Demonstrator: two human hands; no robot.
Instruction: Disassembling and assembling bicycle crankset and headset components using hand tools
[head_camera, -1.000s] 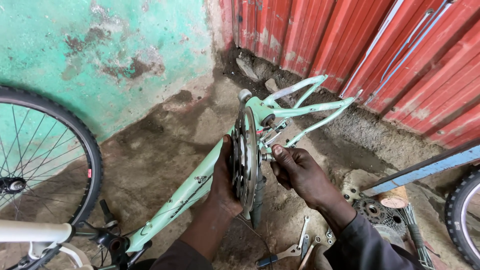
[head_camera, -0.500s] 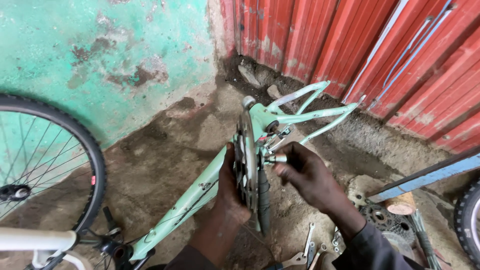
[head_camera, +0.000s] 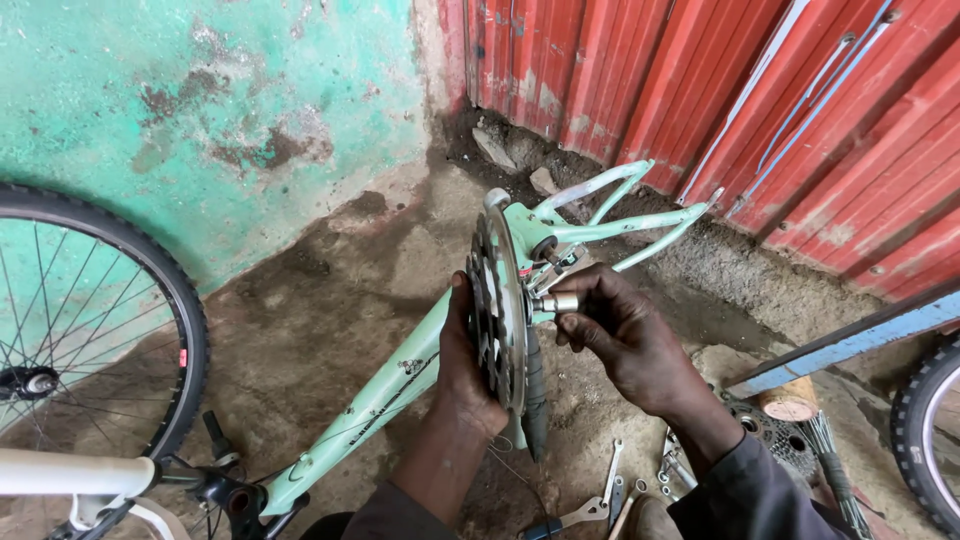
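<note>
Fingers of our right hand pinch a metal socket; left hand, fingertips hidden, grips the chainring; dirt floor, red corrugated wall.

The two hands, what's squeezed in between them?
In the head view, the toothed chainring stands between the left hand and right hand. The right fingers grip a small metal socket beside it.
</note>
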